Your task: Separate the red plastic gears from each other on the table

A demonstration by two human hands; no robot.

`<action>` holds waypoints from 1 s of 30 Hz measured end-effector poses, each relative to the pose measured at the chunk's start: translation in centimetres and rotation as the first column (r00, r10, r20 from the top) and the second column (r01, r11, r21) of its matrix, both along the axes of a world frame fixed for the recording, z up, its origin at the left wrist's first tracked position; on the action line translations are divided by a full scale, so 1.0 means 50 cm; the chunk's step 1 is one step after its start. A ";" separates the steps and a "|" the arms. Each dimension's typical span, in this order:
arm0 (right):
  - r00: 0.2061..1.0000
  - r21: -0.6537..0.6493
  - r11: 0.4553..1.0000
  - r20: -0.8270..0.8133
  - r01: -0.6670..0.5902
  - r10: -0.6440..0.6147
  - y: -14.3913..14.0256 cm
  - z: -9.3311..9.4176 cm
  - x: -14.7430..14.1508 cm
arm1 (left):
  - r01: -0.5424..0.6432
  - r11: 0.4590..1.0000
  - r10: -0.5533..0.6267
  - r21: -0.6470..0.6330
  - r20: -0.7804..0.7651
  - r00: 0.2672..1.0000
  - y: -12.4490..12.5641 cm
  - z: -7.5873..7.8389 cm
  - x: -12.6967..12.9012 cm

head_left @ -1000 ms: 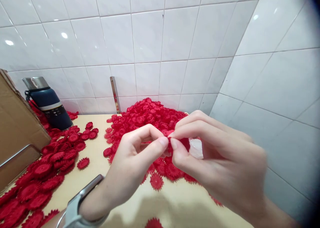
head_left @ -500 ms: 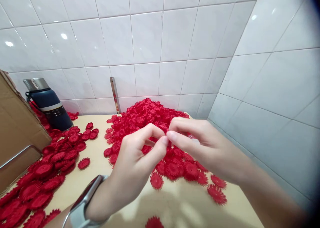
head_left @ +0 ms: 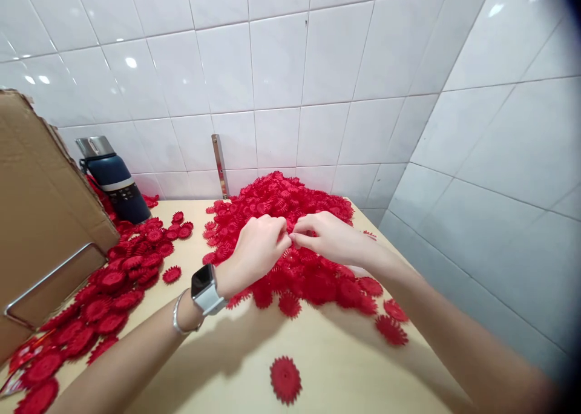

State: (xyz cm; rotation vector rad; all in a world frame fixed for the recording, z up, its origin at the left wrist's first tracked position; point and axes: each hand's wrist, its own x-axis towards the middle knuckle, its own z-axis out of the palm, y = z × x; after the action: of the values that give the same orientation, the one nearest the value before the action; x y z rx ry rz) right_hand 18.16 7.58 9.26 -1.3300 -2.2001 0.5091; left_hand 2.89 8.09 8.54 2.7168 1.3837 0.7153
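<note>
Left hand [head_left: 258,250] and right hand [head_left: 329,239] meet over the red flower pile [head_left: 281,205]; fingers pinched together; what they grip is hidden.

Single head view, close above table [head_left: 327,365], facing forward-down toward tiled wall corner [head_left: 385,178].

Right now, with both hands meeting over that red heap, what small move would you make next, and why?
Probably lift one disc clear of the heap. The left hand and right hand meet fingertip to fingertip on top of the pile of red toothed discs, and the piece between them is hidden among its neighbours, so raising it would free it for handling.
</note>
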 end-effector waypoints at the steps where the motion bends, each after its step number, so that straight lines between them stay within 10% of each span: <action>1: 1.000 0.001 1.000 0.001 0.010 -0.010 -0.001 -0.003 0.000 | -0.025 0.999 0.026 0.033 -0.029 0.999 0.008 -0.003 0.000; 9: 0.990 -0.002 0.995 0.098 0.104 -0.104 -0.043 0.008 0.087 | -0.297 0.934 0.319 0.198 -0.089 0.944 0.101 -0.012 -0.127; 16: 0.916 0.275 0.930 0.249 0.244 -0.314 0.015 0.015 0.063 | -0.121 0.977 0.154 0.176 -0.185 0.971 0.083 -0.003 -0.080; 20: 0.940 0.238 0.966 0.295 0.104 -0.174 -0.033 -0.024 0.012 | -0.010 0.994 0.033 0.106 -0.218 0.975 0.016 -0.010 -0.051; 25: 0.915 -0.036 0.948 0.254 -0.315 0.314 -0.165 -0.120 -0.041 | 0.065 0.997 -0.069 -0.030 -0.172 0.983 -0.074 -0.045 -0.074; 30: 0.979 -0.124 0.971 -0.063 -0.203 0.196 -0.200 -0.157 -0.056 | 0.120 0.942 -0.101 -0.314 0.076 0.992 -0.134 -0.084 -0.094</action>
State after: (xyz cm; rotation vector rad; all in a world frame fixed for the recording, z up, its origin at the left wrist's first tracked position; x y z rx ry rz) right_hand 15.34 -2.44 1.41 -1.1506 -2.3054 0.7646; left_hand -1.81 1.41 4.34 2.4763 1.2016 0.5080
